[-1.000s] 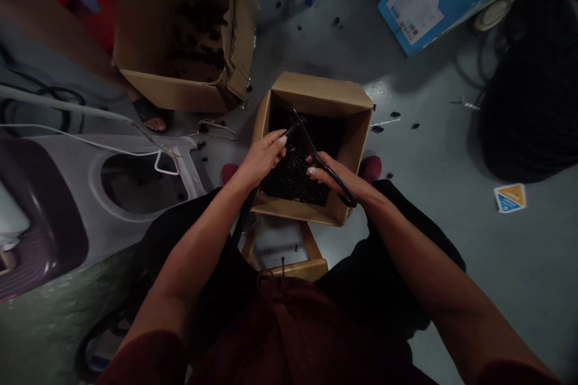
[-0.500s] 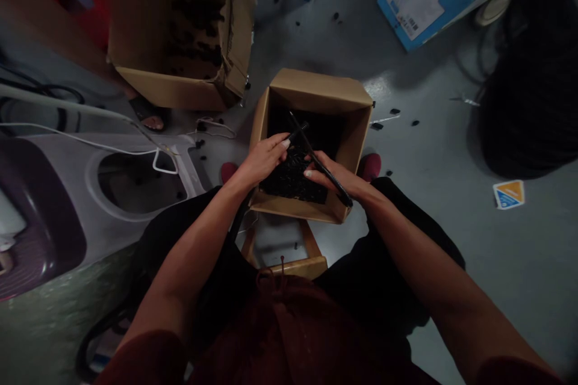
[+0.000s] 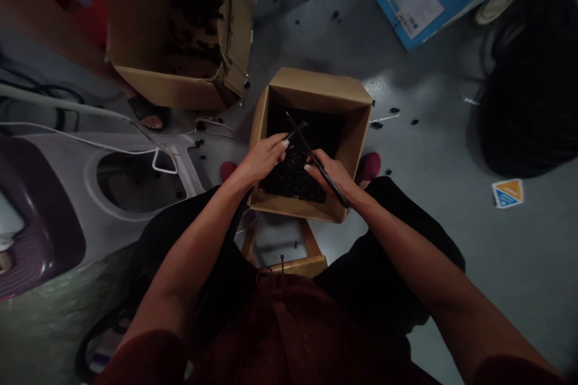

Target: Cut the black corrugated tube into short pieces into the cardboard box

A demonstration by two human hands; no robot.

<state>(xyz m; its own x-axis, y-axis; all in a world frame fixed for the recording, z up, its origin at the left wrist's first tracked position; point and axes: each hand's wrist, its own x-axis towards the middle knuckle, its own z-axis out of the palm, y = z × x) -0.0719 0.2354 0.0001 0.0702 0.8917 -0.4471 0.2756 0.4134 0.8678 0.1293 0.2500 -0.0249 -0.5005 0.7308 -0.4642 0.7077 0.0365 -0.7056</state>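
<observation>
Over an open cardboard box (image 3: 289,209), my left hand (image 3: 265,158) is closed on a short black piece (image 3: 298,130), which juts out past the fingertips. My right hand (image 3: 332,173) has its fingers and thumb around a long, thin black tool (image 3: 306,145) with a narrow tip. The tool slants from the wrist up across the short piece; whether the two touch, I cannot tell. Beneath both hands lies a heap of small dark pieces (image 3: 293,183) in the box. Dim light hides the tool's exact kind.
A larger cardboard box (image 3: 167,87) with black parts inside stands at the upper left. A grey plastic stool (image 3: 112,240) is at left, a blue carton (image 3: 419,3) at upper right. Small black bits (image 3: 377,125) dot the floor. Another person's foot (image 3: 152,122) shows beside the larger box.
The long black tool has shifted slightly and turned a little in my right hand. My left hand stays almost where it was, with the short piece still in it.
</observation>
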